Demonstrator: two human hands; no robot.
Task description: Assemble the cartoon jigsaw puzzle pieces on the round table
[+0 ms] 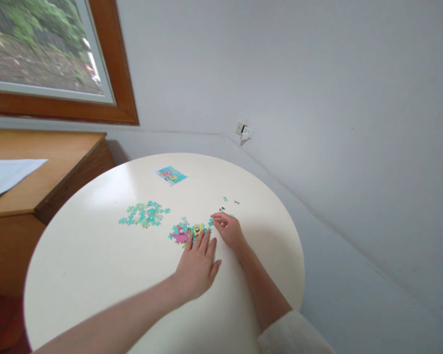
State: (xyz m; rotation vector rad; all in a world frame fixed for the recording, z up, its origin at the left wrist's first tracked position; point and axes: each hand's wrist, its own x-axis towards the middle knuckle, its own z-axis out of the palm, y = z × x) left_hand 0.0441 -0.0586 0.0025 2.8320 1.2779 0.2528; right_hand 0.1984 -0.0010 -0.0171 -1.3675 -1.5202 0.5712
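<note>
A partly joined jigsaw puzzle [180,233] with a pink starfish and a yellow sponge character lies on the white table. My left hand [197,268] rests palm down at its near edge, fingers spread, the fingertips on the joined pieces and hiding part of them. Just to the right, my right hand [229,231] has thumb and forefinger pinched at a small teal puzzle piece [211,222], beside the joined part. Whether that piece touches its neighbours I cannot tell. A few loose pieces [225,199] lie beyond my right hand.
Loose teal pieces [145,215] are heaped left of the puzzle. A picture card [172,175] with the same characters lies farther back on the round table [96,275]. A wooden cabinet [59,172] stands left, and a wall with a socket [239,128] is behind.
</note>
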